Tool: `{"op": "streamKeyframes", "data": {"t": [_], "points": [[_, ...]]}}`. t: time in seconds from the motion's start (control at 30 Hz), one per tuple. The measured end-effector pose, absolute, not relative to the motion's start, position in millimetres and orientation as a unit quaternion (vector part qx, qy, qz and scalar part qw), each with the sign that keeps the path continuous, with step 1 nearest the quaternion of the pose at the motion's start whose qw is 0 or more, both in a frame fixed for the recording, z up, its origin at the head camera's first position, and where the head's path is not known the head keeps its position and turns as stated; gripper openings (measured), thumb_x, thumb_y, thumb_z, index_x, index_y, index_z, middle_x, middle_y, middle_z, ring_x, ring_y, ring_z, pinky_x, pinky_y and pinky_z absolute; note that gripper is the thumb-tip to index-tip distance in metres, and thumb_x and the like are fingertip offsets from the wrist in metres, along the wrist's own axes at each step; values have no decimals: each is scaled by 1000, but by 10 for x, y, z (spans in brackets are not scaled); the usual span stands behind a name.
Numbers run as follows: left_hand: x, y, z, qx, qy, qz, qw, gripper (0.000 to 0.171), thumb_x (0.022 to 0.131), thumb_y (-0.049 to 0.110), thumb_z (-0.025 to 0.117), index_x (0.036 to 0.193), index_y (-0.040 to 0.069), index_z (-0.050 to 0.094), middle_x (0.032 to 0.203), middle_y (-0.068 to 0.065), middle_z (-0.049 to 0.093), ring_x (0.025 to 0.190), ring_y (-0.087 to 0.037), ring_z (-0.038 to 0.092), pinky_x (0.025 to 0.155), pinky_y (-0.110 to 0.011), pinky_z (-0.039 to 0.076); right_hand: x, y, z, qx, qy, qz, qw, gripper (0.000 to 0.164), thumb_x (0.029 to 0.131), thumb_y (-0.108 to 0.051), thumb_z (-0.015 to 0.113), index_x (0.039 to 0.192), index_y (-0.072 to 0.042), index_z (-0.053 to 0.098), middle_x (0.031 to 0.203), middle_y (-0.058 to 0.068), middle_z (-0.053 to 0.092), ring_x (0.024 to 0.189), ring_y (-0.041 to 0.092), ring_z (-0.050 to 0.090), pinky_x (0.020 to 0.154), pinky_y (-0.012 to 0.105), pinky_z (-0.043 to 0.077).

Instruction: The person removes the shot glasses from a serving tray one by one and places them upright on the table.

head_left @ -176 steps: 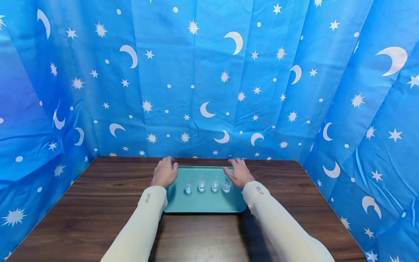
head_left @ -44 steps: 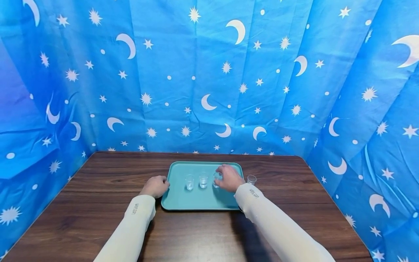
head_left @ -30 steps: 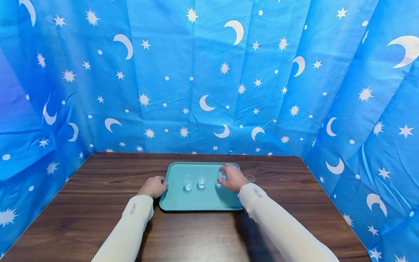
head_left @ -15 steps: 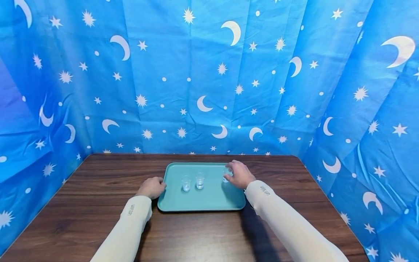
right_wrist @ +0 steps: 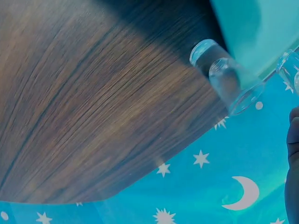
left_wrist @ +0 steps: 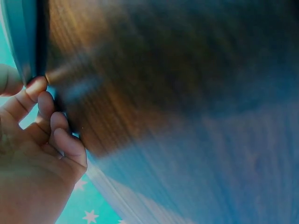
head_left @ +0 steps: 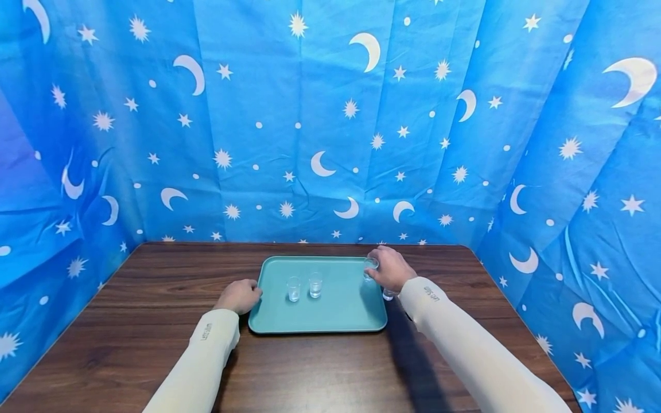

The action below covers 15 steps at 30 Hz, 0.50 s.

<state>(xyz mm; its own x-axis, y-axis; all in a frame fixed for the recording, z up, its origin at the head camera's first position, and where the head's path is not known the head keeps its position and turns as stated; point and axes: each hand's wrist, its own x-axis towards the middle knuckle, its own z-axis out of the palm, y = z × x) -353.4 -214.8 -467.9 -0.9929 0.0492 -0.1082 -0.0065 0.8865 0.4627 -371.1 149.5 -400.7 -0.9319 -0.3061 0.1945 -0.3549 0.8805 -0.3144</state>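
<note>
Pinching the teal tray [head_left: 330, 315] with our left hand [head_left: 240, 296], we grip a clear shot glass [head_left: 369, 268] in our right hand [head_left: 393, 269].

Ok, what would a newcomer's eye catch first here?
Probably the blue curtain with white moons and stars, hanging behind the table. Next, the green tray on the table, holding two glasses, its left edge gripped by the left hand. The right hand holds another glass near the tray's far right corner.

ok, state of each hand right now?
Left hand: pinches the tray at its left edge.
Right hand: holds a clear glass near the tray's right edge.
</note>
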Motion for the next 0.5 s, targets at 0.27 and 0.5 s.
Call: {"op": "streamKeyframes", "data": {"t": [0.27,0.5], "points": [[-3551,-2131,-4696,10,970,236,58,45,97,17,42,133,-9,47,125,-26,52,98,-32,53,86,-50,41,-3691,1634,-4026,177,-966,179,67,36,87,-24,69,116,-4,64,108,11,60,97,22,57,81,39,49],[-3566,-2140,-4703,12,971,230,64,45,98,17,40,134,-8,46,128,-27,51,105,-34,53,87,-51,41,-3684,1751,-3975,179,-965,174,77,31,87,-23,68,111,-3,65,105,9,60,97,23,57,81,39,48]]}}
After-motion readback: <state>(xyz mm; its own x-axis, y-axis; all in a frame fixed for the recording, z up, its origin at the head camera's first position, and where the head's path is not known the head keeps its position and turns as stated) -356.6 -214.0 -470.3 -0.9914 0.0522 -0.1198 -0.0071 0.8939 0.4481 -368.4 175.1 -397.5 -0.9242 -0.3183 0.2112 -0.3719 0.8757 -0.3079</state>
